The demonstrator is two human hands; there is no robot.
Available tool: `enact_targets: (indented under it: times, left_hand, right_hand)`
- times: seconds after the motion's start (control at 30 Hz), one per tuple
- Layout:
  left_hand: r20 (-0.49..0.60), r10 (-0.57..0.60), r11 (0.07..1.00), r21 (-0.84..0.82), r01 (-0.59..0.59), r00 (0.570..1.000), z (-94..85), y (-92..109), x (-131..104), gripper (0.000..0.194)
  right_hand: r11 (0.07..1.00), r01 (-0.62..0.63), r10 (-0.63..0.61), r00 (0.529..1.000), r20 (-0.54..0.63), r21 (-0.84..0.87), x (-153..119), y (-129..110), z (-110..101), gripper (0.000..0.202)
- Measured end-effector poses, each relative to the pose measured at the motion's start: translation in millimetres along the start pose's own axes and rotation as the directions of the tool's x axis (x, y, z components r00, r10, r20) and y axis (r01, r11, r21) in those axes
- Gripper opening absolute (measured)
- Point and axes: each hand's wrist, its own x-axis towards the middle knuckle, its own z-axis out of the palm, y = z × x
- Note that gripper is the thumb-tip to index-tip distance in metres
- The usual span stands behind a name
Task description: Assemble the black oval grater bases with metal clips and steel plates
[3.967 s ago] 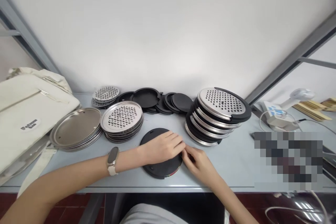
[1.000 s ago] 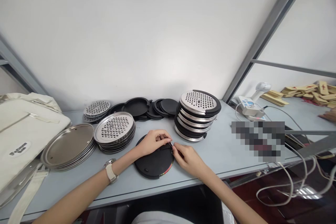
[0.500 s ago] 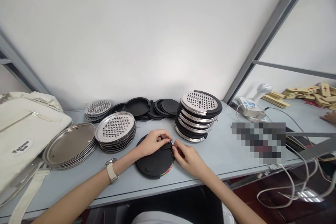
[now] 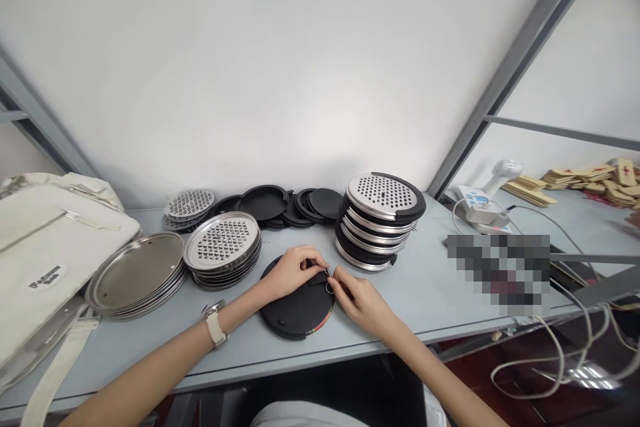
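Observation:
A round black disc lies on the table in front of me, a strip of red and yellow showing along its right edge. At its upper right edge, both hands pinch a small shiny metal piece with a thin ring below it. My left hand comes over the disc with fingers closed on that piece. From the right, my right hand grips the same spot with thumb and forefinger. The exact kind of metal piece is too small to tell.
Left are a cream backpack, stacked metal plates and stacked grater discs. Black rings and discs line the wall, beside a tall stack of rimmed perforated discs. A white device with cables stands right, near another person's hand.
Both hands stay at the disc's upper right edge with only slight finger movement. The view has shifted a little.

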Motion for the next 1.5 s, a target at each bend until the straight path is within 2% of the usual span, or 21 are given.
enact_targets:
  times: [0.5,0.83,1.17,1.5]
  left_hand:
    - [0.027,0.023,0.999,0.025,-0.024,0.999,-1.4,3.8,-1.8,0.018]
    - [0.024,0.024,1.0,0.017,-0.024,0.999,-0.1,0.6,-1.4,0.02]
    - [0.043,0.035,0.997,0.067,-0.038,0.998,-0.7,11.3,-3.3,0.02]
    - [0.07,0.013,0.995,0.095,-0.019,0.997,-1.1,13.3,-3.2,0.024]
  right_hand:
    - [0.999,0.045,-0.045,0.999,-0.004,0.021,-0.9,-1.9,-0.3,0.022]
    - [0.998,0.056,-0.055,0.998,0.036,-0.034,-1.2,-2.0,-0.6,0.024]
    - [0.996,0.072,-0.071,0.997,0.025,-0.052,-1.0,-1.9,-0.2,0.022]
    - [0.995,0.084,-0.082,0.996,0.027,-0.063,-1.6,-2.9,-0.9,0.022]
